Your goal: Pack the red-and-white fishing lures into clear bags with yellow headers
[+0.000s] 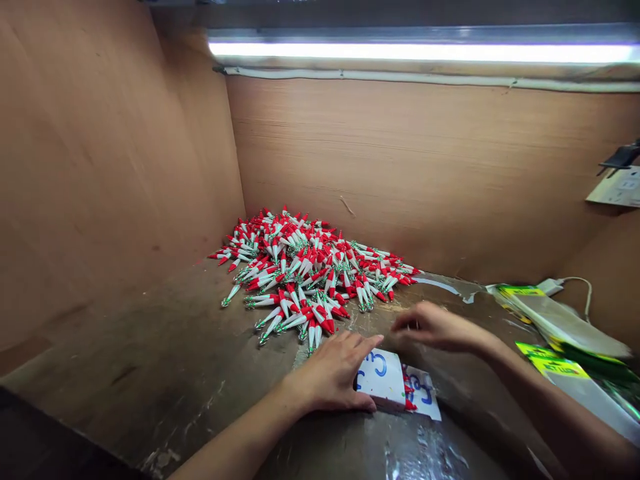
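Low on the tabletop lies a white block [384, 377] with blue handwriting, and my left hand [336, 373] grips its left end, thumb along the near edge and fingers over the far side. Red tips [410, 393] poke out at the block's right end, over a white marked card [425, 393]. My right hand [427, 327] hovers just beyond the block, its fingers curled inward; whether anything is between them is hidden. Past both hands spreads a large heap of red-and-white squid jigs [310, 260] with green-silver hook crowns, the nearest ones close to my left fingers.
Plastic packets with yellow-green headers [555, 363] lie at the right, with more packets [560, 320] and a white cable behind. Wooden panels [425, 153] enclose the table at the back and sides. A lit tube lamp [420, 50] runs across the top.
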The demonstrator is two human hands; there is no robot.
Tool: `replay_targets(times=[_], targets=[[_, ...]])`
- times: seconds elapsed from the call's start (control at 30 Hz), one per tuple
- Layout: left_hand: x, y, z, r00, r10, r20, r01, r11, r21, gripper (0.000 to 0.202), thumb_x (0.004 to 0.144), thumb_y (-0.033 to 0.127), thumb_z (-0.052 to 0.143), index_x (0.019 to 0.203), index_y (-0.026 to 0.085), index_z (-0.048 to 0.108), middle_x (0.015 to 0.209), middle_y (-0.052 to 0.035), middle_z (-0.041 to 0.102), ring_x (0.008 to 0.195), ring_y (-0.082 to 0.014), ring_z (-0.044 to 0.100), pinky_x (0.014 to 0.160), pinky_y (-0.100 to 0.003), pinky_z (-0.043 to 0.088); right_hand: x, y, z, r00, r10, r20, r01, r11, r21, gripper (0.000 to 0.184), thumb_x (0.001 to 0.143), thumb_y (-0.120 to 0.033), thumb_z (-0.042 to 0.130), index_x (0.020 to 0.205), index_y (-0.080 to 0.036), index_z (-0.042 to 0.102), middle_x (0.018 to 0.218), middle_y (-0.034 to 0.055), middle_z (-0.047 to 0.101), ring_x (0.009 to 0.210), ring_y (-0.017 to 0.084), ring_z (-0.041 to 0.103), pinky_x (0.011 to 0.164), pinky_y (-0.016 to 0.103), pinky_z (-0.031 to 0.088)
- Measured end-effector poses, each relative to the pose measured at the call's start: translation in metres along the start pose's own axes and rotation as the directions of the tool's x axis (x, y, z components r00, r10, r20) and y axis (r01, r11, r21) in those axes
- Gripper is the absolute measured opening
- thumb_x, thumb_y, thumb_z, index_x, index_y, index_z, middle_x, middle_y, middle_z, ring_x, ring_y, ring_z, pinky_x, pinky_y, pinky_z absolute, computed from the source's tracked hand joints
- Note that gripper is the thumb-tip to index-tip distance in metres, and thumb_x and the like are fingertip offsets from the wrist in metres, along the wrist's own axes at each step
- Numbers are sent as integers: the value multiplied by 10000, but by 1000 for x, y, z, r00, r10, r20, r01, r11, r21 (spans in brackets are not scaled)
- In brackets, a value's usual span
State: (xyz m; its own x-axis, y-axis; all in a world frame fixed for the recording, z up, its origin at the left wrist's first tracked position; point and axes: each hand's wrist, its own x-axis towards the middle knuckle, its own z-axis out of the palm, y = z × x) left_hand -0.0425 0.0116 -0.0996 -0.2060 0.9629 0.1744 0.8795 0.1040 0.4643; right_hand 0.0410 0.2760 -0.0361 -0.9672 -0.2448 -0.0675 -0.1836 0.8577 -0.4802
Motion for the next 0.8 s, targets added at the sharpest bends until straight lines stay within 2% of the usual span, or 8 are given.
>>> replay_targets(times=[0.1, 0.17, 0.23, 0.37, 0.43, 0.57, 0.7, 0.8], targets=[[0, 2, -1, 1000, -3, -6, 3, 1000, -12, 1069, 684, 624, 777, 1553, 317, 235, 1401, -119, 497, 1246, -365, 494, 1060, -531, 396, 69, -3, -37, 952, 60, -301, -108, 984, -144, 295, 961, -390, 535, 973, -195, 757, 842, 26, 740, 752, 161, 632, 678, 247, 432], [0, 3, -4, 1000, -8, -3, 8, 1000, -21, 1085, 668, 628, 787, 1552, 330, 233, 1419, -116, 480, 1255, -372, 484, 1062, -536, 393, 120, -1, -53, 893, 122, -433, -228, 953, -202, 304, 968, -373, 526, 1114, -190, 720, 1034, 59, 745, 882, 175, 655, 752, 246, 441], [0, 4, -8, 1000, -13, 3, 14, 999, -31, 1099, 653, 620, 801, 1551, 337, 234, 1423, -114, 474, 1257, -378, 478, 1056, -535, 398, 164, 3, -61, 872, 154, -465, -280, 936, -215, 369, 952, -382, 555, 1229, -164, 664, 1163, 107, 714, 975, 198, 652, 782, 249, 443], [-1, 5, -13, 1000, -2, -22, 1, 999, -41, 1095, 646, 611, 810, 1545, 334, 250, 1394, -104, 494, 1224, -365, 492, 1047, -526, 408, 209, 14, -68, 897, 194, -398, -318, 908, -273, 272, 899, -390, 636, 967, -155, 757, 865, 71, 756, 766, 171, 667, 655, 223, 425], [-1, 5, -13, 999, 13, -37, -14, 999, -41, 1090, 655, 606, 808, 1547, 328, 247, 1386, -104, 500, 1207, -359, 498, 1043, -522, 409, 213, 15, -71, 907, 182, -380, -315, 891, -327, 239, 899, -370, 638, 870, -167, 761, 776, 52, 742, 710, 160, 651, 617, 222, 406], [-3, 3, -12, 998, 39, -56, -41, 999, -28, 1078, 674, 585, 807, 1551, 314, 240, 1378, -107, 503, 1194, -345, 503, 1039, -507, 408, 196, 6, -77, 915, 67, -397, -261, 850, -458, 179, 922, -314, 613, 1000, -205, 732, 998, 69, 738, 871, 188, 641, 665, 237, 406], [-5, 2, -10, 998, 41, -57, -41, 999, -8, 1080, 679, 591, 801, 1553, 313, 229, 1390, -112, 487, 1225, -348, 484, 1049, -506, 397, 157, -11, -72, 937, -81, -340, -141, 803, -580, 181, 976, -249, 531, 996, -202, 705, 1106, 98, 693, 1005, 209, 593, 760, 258, 410], [-5, 1, -8, 999, 26, -43, -26, 1000, -2, 1100, 668, 586, 807, 1556, 328, 213, 1393, -111, 481, 1236, -357, 482, 1044, -508, 396, 116, -12, -61, 897, -189, -399, -153, 715, -682, 246, 1023, -215, 429, 1064, -179, 669, 1155, 129, 658, 1058, 225, 565, 808, 278, 410]])
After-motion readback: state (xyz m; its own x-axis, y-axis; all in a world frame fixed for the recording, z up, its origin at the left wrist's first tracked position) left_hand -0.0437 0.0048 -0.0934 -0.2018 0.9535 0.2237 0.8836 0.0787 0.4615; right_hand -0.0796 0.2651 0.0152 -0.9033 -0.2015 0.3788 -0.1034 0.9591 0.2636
